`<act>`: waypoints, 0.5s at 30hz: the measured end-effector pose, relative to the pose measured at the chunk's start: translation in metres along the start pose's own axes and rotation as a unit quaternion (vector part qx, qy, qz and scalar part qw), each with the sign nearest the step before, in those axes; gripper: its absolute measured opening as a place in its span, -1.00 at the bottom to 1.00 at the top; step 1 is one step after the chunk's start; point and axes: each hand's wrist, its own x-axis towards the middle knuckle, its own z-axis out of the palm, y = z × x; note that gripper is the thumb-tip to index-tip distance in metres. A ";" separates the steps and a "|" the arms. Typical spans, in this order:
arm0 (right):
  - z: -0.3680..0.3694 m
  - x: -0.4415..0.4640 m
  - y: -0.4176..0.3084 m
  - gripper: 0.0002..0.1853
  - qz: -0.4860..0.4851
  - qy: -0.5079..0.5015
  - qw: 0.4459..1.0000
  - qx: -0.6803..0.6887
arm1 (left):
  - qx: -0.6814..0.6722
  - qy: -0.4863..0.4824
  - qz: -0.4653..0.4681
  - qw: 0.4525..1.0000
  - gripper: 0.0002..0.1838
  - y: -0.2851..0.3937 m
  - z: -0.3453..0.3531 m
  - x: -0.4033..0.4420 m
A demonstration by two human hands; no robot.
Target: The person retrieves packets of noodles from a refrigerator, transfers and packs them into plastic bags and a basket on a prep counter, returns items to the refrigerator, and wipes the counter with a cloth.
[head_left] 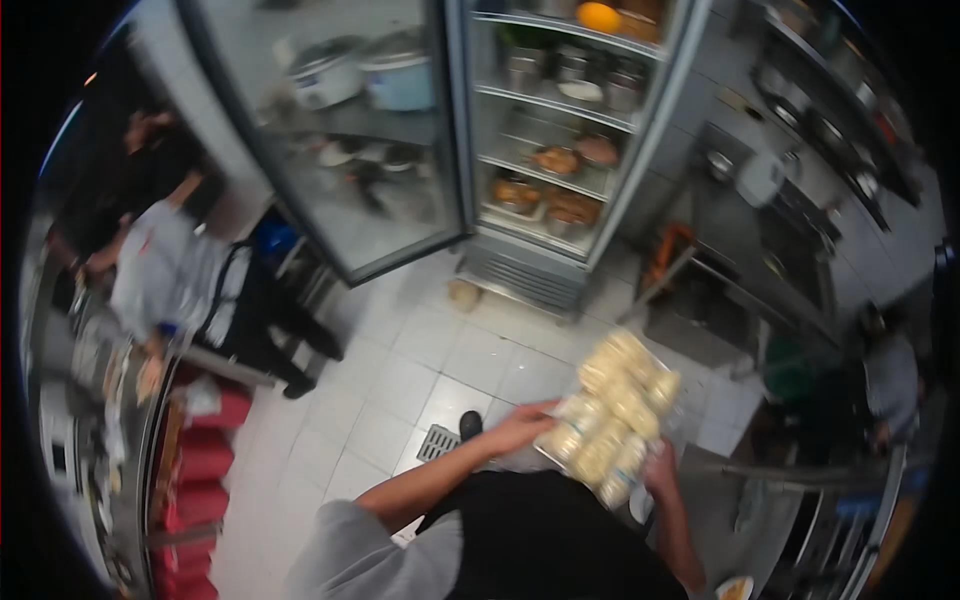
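Observation:
In front of my apron I carry a tray [553, 460] loaded with several plastic-wrapped packs of pale yellow food [612, 410]; what exactly is inside them is too blurred to tell. My left hand [522, 426] is closed on the tray's left edge. On the opposite side, my right hand [658, 468] grips the right edge, with its fingers partly hidden. Ahead stands an upright fridge [525, 275] with its glass door [370, 140] swung open to the left. Its shelves [550, 105] bear metal containers, bowls of food and an orange round item [598, 16].
A person in a light shirt [175, 265] works at the left counter, above red bins [205, 455]. Another person [890, 375] is at the right. A steel sink table [745, 230] stands right of the fridge. The tiled floor has a drain grate [438, 443].

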 end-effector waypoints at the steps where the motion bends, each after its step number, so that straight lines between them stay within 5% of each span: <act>1: 0.010 0.029 -0.044 -0.67 -0.029 -0.136 0.990 0.026 | 0.000 0.024 0.004 1.000 -0.41 0.015 -0.022 -0.004; 3: 0.051 0.055 -0.131 -0.69 -0.013 -0.138 0.985 0.103 | 0.004 0.082 0.017 0.996 -0.39 0.036 -0.066 -0.010; 11: 0.181 0.219 -0.233 -0.62 -0.014 -0.219 0.955 0.202 | -0.010 0.158 0.114 0.981 -0.19 0.119 -0.203 -0.014; 15: 0.230 0.319 -0.284 -0.65 -0.051 -0.228 0.954 0.187 | 0.103 0.216 0.176 0.955 -0.09 0.147 -0.274 0.035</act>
